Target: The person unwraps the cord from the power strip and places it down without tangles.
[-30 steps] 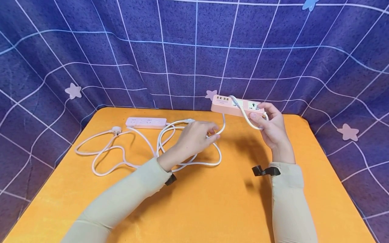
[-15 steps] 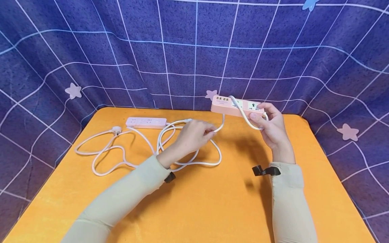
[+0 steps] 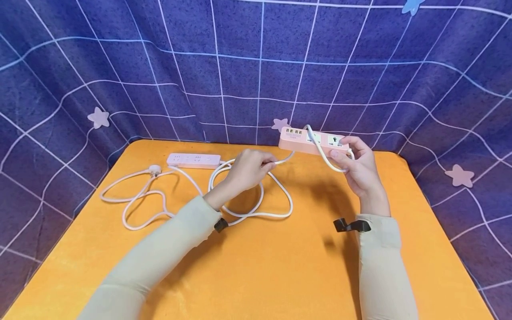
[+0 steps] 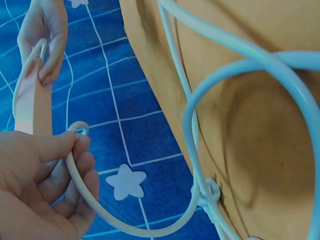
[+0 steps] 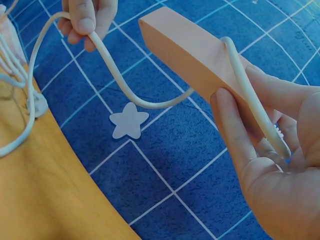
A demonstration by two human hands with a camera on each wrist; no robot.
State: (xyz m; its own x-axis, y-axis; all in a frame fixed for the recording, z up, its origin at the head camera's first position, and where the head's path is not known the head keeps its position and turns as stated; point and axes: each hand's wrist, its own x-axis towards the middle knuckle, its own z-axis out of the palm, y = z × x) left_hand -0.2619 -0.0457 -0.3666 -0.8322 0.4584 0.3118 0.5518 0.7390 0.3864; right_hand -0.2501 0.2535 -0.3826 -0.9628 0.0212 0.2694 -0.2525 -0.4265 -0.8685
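Observation:
In the head view my right hand (image 3: pixel 362 173) holds a pink power strip (image 3: pixel 294 145) by its right end, raised above the table's far side. Its white cord (image 3: pixel 325 156) crosses over the strip's socket face in one turn. My left hand (image 3: pixel 249 170) pinches that cord between thumb and fingers, left of the strip. In the left wrist view the cord (image 4: pixel 150 233) sags from the pinching fingers down to the coils. The right wrist view shows the strip's plain side (image 5: pixel 185 47), with the cord running across it beside my thumb and fingers.
A second, lilac-pink power strip (image 3: pixel 194 161) lies at the table's back left, its pale cord (image 3: pixel 134 228) loosely looped with a plug (image 3: pixel 154 170). White cord loops (image 3: pixel 264 215) spread over the orange table (image 3: pixel 288 271). A blue gridded curtain (image 3: pixel 240 71) hangs behind.
My left hand, with fingers apart near the cord earlier, has pinched it and moved leftward and slightly away, drawing the cord straighter. The right hand keeps the power strip almost still.

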